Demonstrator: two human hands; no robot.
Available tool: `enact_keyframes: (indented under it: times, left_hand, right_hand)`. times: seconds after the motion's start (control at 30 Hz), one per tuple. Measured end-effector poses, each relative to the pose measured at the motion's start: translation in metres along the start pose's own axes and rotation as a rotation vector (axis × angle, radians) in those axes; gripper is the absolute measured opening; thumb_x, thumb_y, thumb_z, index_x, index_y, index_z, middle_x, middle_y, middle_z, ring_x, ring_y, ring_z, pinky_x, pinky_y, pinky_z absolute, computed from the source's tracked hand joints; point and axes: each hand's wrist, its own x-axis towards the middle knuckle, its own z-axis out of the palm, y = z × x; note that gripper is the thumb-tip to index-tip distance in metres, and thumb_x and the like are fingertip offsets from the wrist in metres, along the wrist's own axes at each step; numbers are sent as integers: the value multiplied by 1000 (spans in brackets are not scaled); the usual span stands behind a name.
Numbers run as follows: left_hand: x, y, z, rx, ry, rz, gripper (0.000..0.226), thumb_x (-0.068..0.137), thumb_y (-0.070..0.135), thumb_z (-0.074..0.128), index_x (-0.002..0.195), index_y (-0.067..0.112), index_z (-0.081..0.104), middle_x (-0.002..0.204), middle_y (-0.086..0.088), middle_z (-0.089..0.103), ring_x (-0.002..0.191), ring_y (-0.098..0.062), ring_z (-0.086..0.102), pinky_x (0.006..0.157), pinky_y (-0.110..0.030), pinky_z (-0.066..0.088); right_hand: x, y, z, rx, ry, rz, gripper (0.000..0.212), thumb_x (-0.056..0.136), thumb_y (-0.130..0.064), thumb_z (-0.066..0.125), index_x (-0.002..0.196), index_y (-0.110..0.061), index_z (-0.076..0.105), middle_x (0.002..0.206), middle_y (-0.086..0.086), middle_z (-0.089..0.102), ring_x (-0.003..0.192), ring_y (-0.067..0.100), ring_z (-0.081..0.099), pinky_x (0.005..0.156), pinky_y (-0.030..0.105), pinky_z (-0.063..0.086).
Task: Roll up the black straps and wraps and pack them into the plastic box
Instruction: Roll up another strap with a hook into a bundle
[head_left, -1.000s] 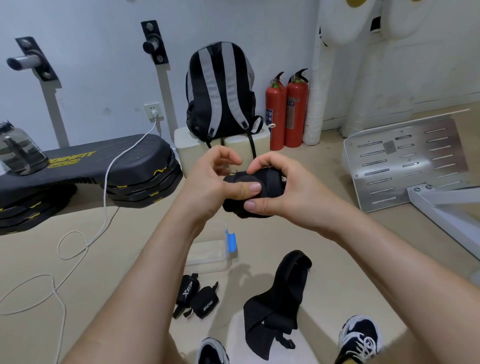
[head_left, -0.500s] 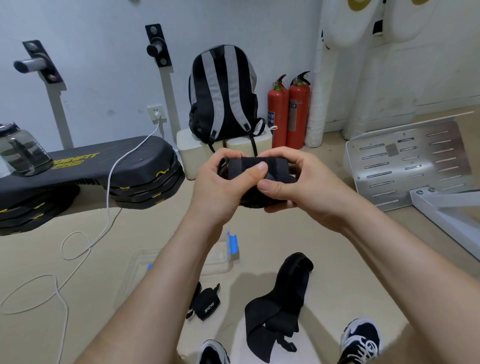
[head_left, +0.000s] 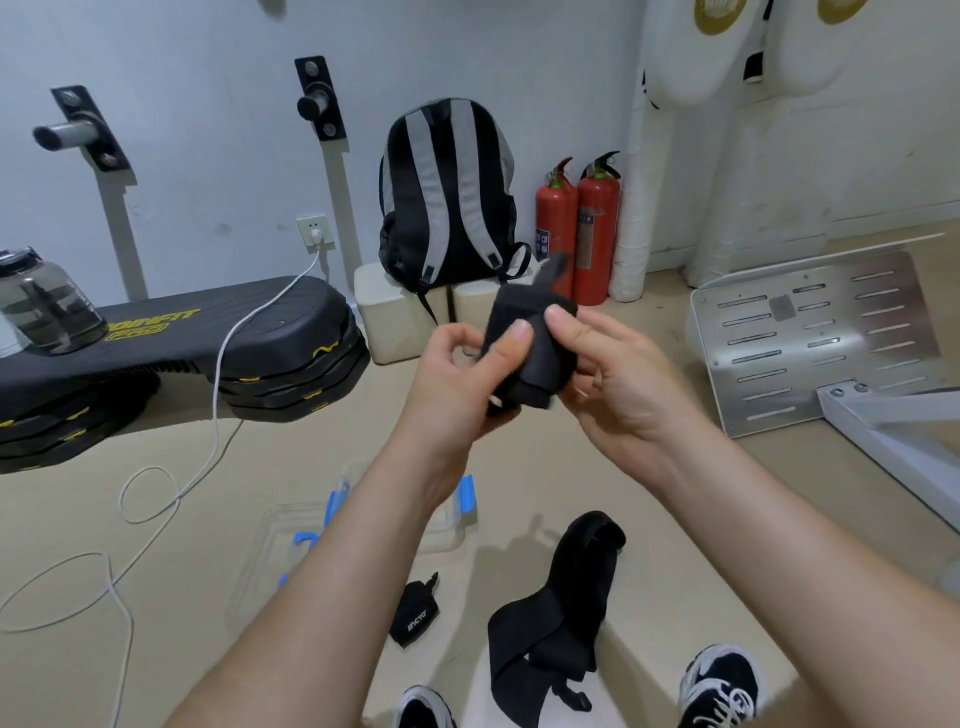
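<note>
Mid-air, well above plastic box (head_left: 260, 564): rolled wrap (head_left: 524, 340) pinched betw. L hand (head_left: 457, 387) & R hand (head_left: 621, 387), thumbs on top. Risk: unrolling, tail end loose, on any slack in pinch.

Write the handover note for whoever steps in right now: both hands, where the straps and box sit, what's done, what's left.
Left hand: grips the black wrap, thumb pressed on it.
Right hand: pinches the same wrap; a tail end sticks up loose.
Plastic box: on the floor under the left forearm, its contents partly hidden.
Floor: small rolled wrap beside the box; loose strap unrolled to its right.
Done: the small wrap is rolled.
To do: finish this roll, roll the loose strap, pack everything into the box.
</note>
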Motion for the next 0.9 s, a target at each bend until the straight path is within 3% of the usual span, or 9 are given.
enact_keyframes:
  times: [0.1, 0.2, 0.3, 0.37, 0.5, 0.6, 0.63, 0.73, 0.9]
  left_hand:
    - [-1, -6, 5, 95, 17, 12, 40, 85, 22, 76, 90, 15, 37, 92, -13, 67, 81, -25, 71, 81, -49, 60]
    - [1, -8, 5, 90, 101, 78, 41, 85, 11, 75, 92, 17, 35, 84, -13, 71, 74, -25, 72, 81, -53, 59]
    - [1, -11, 3, 158, 119, 136, 41, 87, 8, 72, 90, 20, 33, 81, -14, 73, 70, -26, 72, 76, -51, 58]
    - [1, -13, 0, 180, 86, 136, 41, 87, 10, 72, 91, 18, 33, 84, -15, 73, 74, -29, 73, 80, -53, 58]
    - [6, -3, -14, 227, 2, 25, 43, 80, 35, 78, 91, 16, 41, 93, -4, 70, 91, -24, 70, 89, -52, 56]
    - [5, 6, -22, 164, -86, -61, 55, 74, 44, 76, 116, 15, 56, 108, -2, 71, 91, -14, 71, 71, -36, 60]
    - [4, 8, -22, 183, -121, -72, 58, 71, 43, 76, 119, 15, 59, 107, -3, 73, 91, -16, 72, 68, -32, 59]
    - [4, 9, -23, 196, -87, -52, 38, 84, 30, 74, 112, 5, 67, 95, -9, 76, 85, -19, 74, 65, -29, 58]
    - [5, 13, -36, 88, 87, 13, 29, 90, 21, 67, 106, -3, 66, 85, -12, 74, 76, -19, 71, 62, -35, 59]
  right_hand:
    - [0, 7, 2, -137, -25, 20, 31, 99, -30, 56, 110, -6, 71, 103, 15, 75, 90, 25, 72, 78, 35, 57]
    - [-2, 7, 2, -337, -121, 34, 33, 101, -37, 50, 116, -13, 67, 100, 8, 75, 80, 19, 71, 70, 36, 57]
    - [-3, 7, 2, -339, -140, 31, 28, 100, -33, 53, 118, -15, 65, 110, 13, 73, 91, 31, 71, 85, 56, 56]
    - [-3, 5, 1, -335, -110, 3, 26, 99, -30, 56, 119, -15, 65, 111, 13, 72, 100, 36, 70, 88, 60, 55]
    - [-3, -6, -3, -435, -181, 9, 26, 98, -29, 58, 122, -19, 65, 113, 13, 71, 96, 34, 70, 82, 50, 58]
    - [-5, -14, -6, -499, -320, 87, 32, 98, -17, 59, 129, -22, 61, 117, 11, 69, 102, 33, 70, 79, 44, 60]
    - [-6, -15, -6, -516, -337, 103, 37, 97, -13, 60, 133, -22, 58, 119, 10, 67, 102, 31, 70, 77, 42, 61]
    - [-6, -15, -4, -541, -270, 110, 57, 87, -3, 70, 138, -21, 52, 118, 9, 64, 98, 27, 72, 78, 43, 61]
    - [-13, -5, 16, -409, -311, 229, 30, 94, -15, 65, 122, -23, 62, 114, 15, 70, 91, 33, 73, 64, 33, 60]
